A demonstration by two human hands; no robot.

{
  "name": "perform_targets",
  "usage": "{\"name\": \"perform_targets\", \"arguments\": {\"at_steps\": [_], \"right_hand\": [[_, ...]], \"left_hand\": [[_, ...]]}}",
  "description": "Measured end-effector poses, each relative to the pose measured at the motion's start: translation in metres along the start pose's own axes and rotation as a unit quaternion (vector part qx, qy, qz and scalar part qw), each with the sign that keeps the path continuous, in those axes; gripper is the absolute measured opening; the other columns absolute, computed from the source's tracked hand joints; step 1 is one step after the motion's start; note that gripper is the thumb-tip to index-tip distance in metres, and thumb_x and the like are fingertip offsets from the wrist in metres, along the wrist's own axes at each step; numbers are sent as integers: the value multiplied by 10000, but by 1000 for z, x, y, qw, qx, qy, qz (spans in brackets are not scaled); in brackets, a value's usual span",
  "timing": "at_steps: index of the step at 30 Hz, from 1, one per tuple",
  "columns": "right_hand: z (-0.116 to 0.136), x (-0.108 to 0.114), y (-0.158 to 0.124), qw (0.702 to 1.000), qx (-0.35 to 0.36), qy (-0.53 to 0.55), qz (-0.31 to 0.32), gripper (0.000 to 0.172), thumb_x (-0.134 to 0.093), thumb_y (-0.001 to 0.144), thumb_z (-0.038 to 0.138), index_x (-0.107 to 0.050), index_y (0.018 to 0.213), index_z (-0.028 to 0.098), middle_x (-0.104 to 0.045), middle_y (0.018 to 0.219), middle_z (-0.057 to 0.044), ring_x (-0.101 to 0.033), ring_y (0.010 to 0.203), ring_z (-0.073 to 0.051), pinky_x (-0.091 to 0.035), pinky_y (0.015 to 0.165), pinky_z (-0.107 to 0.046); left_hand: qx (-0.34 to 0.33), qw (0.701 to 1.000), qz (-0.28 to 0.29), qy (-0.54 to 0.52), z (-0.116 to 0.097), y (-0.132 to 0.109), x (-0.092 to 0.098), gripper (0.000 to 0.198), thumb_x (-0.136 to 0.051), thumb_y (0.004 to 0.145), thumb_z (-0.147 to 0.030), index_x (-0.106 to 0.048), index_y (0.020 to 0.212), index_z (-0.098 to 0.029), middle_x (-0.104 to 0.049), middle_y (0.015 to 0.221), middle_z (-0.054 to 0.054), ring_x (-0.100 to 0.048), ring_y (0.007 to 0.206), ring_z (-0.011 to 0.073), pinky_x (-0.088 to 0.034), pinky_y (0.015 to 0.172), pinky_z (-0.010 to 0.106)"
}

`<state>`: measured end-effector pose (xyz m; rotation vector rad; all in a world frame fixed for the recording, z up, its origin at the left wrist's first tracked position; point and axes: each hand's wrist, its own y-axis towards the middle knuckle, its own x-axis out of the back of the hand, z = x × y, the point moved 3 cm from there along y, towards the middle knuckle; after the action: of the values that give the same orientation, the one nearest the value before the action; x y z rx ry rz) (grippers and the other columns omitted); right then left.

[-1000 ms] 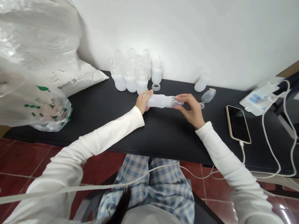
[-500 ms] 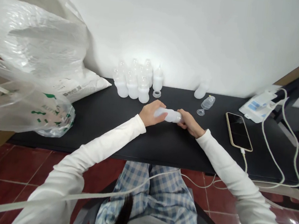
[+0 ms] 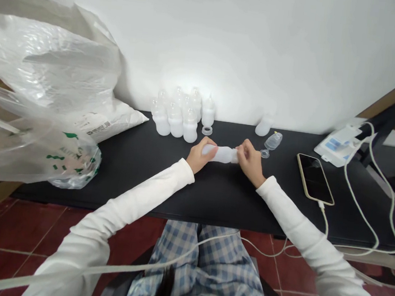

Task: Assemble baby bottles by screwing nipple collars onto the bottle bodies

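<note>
A white translucent baby bottle point(image 3: 223, 154) lies sideways between my hands, just above the black table. My left hand point(image 3: 199, 155) is wrapped round its bottom end. At the collar end, the fingers of my right hand point(image 3: 250, 161) are closed on the bottle's ring, partly hiding it. Behind my left hand stand several capped baby bottles point(image 3: 175, 119) in a cluster. Beside them are a bottle with a bare teat point(image 3: 208, 111) and a loose ring point(image 3: 207, 130). Beyond my right hand I see a bottle body point(image 3: 264, 125), a clear cap point(image 3: 273, 141) and another ring point(image 3: 265, 153).
Large white plastic bags point(image 3: 83, 87) bulge over the table's left side. On the right lie a phone point(image 3: 315, 179) on a charging cable and a white power strip point(image 3: 338, 144). White cables point(image 3: 367, 224) loop over the table edge, and one crosses my lap.
My right hand has turned over at the collar end, its fingers now gripping from above. My left hand keeps its hold on the bottle. The whole view has shifted slightly.
</note>
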<state>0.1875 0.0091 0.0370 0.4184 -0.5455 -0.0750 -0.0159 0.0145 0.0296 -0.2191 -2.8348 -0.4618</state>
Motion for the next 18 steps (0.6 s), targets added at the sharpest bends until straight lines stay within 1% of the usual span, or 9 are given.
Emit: {"name": "perform_targets", "arguments": {"at_steps": [1,3,5,7,10,12,14,16,18], "right_hand": [[-2,-3,-1,997,-71,35,19,281,-490,925,406,-421,709,240,-554,574,12,-510,501,-130,-402,487,-244],[-3,-8,-2,973,-186,109,83,314,-477,921,408,-400,669,236,-496,462,32,-395,391,-96,-260,390,-213],[-1,-8,-3,949,-241,160,126,326,-510,905,428,-412,665,230,-490,417,35,-320,346,-71,-164,358,-201],[1,-7,-2,936,-256,198,135,338,-547,901,489,-451,717,222,-523,427,31,-294,327,-55,-141,348,-194],[0,-8,-1,929,-246,255,111,437,-560,886,647,-469,818,225,-554,458,40,-323,307,-57,-173,335,-196],[-2,-11,0,923,-224,303,81,501,-591,843,717,-457,866,235,-580,508,51,-389,330,-67,-249,349,-199],[-3,-15,0,919,-197,335,63,545,-681,781,716,-460,933,242,-609,583,63,-454,391,-69,-336,397,-200],[-4,-18,0,923,-176,337,57,588,-755,731,681,-469,1002,244,-615,646,73,-489,458,-65,-393,450,-198],[-7,-20,1,927,-172,329,47,610,-780,709,664,-478,1029,243,-609,707,73,-525,527,-67,-431,487,-194]], "left_hand": [[-67,996,-3,59,-3,0,2,450,-588,847,-665,-589,920,-221,-652,818,8,-652,693,144,-517,611,268],[-161,974,1,157,-6,-1,5,457,-611,845,-651,-647,989,-219,-705,981,53,-698,893,188,-555,757,299],[-192,959,9,208,-4,0,6,470,-622,842,-656,-668,1023,-225,-715,1013,64,-707,911,195,-553,734,290],[-192,959,11,210,0,2,6,472,-647,833,-653,-665,1041,-229,-714,1034,62,-710,931,198,-550,714,281],[-98,989,-4,113,10,6,4,434,-644,864,-617,-623,1048,-225,-707,1039,51,-712,912,184,-555,711,275],[23,1000,-9,14,20,8,1,415,-597,899,-612,-581,1029,-218,-698,938,27,-688,708,139,-518,587,246],[104,993,-3,-58,28,9,-3,425,-563,910,-628,-551,1026,-220,-665,830,-7,-615,542,101,-435,476,215],[117,990,3,-74,30,9,-4,447,-560,896,-650,-543,1040,-227,-650,818,-18,-607,547,98,-408,470,204],[93,995,15,-40,28,8,-3,463,-562,885,-663,-548,1056,-233,-665,895,-5,-633,654,112,-447,541,215]]}}
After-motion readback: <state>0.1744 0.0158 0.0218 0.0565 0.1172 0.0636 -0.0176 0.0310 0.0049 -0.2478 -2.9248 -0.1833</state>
